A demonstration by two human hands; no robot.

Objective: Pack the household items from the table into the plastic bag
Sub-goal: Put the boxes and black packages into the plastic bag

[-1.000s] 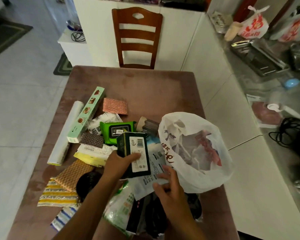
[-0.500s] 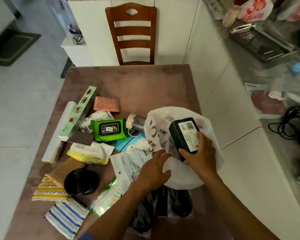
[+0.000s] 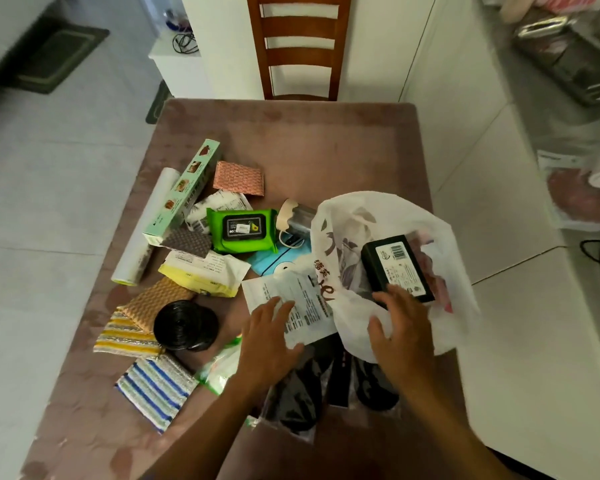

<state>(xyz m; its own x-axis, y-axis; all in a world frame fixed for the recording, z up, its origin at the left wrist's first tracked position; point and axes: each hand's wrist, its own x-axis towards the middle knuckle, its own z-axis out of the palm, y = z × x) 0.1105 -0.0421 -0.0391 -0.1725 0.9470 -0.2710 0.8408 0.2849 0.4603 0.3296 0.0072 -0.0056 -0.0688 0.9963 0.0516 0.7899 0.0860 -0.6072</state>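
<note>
Plastic bag (image 3: 378, 320), white and thin with red print, sits open-mouthed at the right of the brown worktop (image 3: 319, 143), a dark box (image 3: 397, 268) with a barcode label lying in its mouth over something red. Right hand (image 3: 400, 329) rests on the bag's near rim, fingertips touching the box, its grip loose with nothing held. Left hand (image 3: 269, 336) lies flat, fingers spread, on a white printed packet (image 3: 291, 306) just left of the bag; wipes, cloths and rolls lie further left.
</note>
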